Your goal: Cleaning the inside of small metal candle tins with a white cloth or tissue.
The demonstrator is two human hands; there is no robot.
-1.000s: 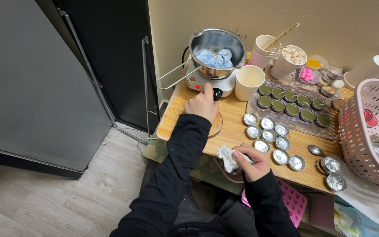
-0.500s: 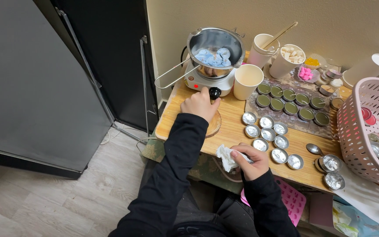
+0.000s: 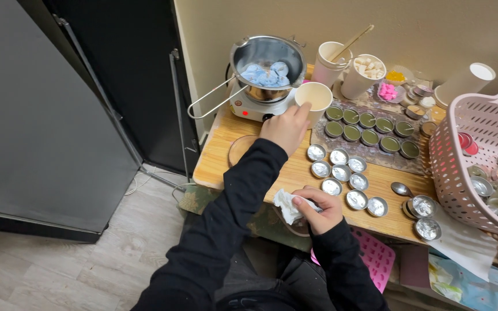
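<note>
My left hand reaches across the wooden table, and its fingertips rest against the side of a white paper cup. The cup stands just in front of a small white hot plate. On the hot plate sits a steel pot with pale blue chunks in it. Whether the fingers grip the cup is hidden. My right hand is at the table's front edge, closed on a crumpled white tissue. Several empty silver tins lie between the two hands.
Several tins with green filling stand on a mat behind the silver ones. A pink basket fills the right side, with a spoon near it. Cups with a stick and white chunks stand at the back. A round wooden coaster lies left.
My left hand has shifted right, from the hot plate's black knob to the white cup. My right hand has kept still with the tissue.
</note>
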